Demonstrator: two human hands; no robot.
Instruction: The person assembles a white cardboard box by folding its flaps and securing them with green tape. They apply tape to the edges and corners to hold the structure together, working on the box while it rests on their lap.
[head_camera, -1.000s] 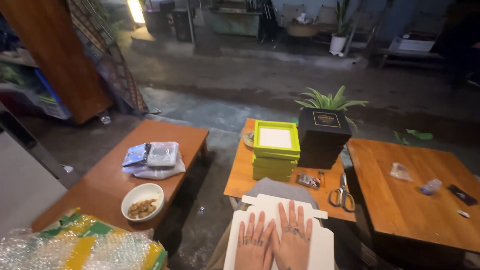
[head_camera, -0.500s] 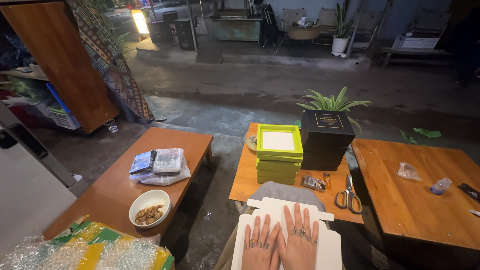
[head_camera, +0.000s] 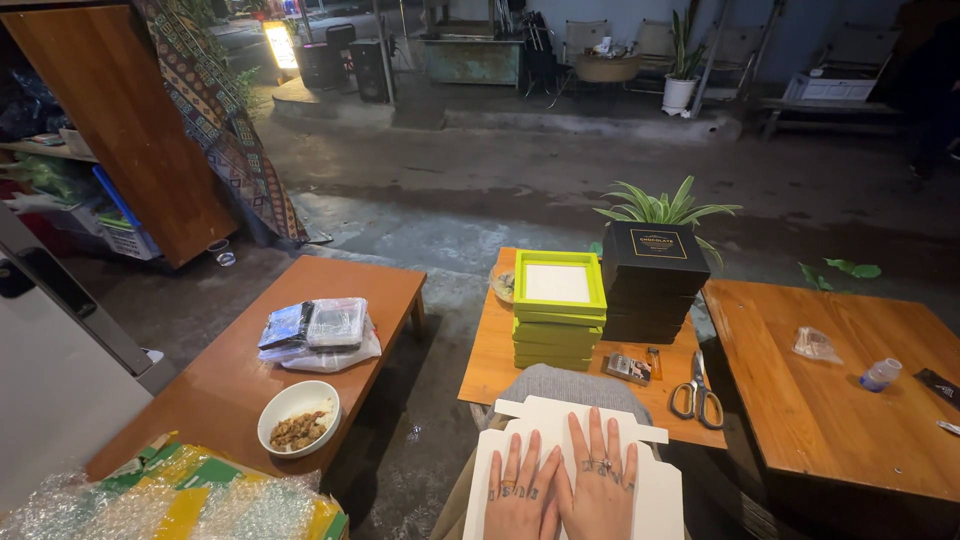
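Note:
Both my hands lie flat, side by side, on a white die-cut cardboard sheet (head_camera: 655, 480) that rests on my lap. My left hand (head_camera: 522, 492) and my right hand (head_camera: 601, 480) have their fingers spread and pressed down, holding nothing. Just beyond the sheet, on a small wooden table (head_camera: 487, 362), stands a stack of lime-green boxes (head_camera: 558, 310) with a white window on top. Beside it rises a stack of black boxes (head_camera: 655, 282). Scissors (head_camera: 697, 389) and a small packet (head_camera: 632, 368) lie near the table's front edge.
A low wooden table (head_camera: 240, 380) on my left carries plastic packets (head_camera: 322, 334) and a white bowl of food (head_camera: 299, 418). Bubble-wrapped coloured packs (head_camera: 180, 500) sit at the lower left. Another wooden table (head_camera: 840, 400) on the right holds a small bottle (head_camera: 880, 374). A potted plant (head_camera: 662, 208) stands behind the boxes.
The view has tilted slightly upward and shifted, so the hands sit lower in the picture. The hands stay flat on the white sheet.

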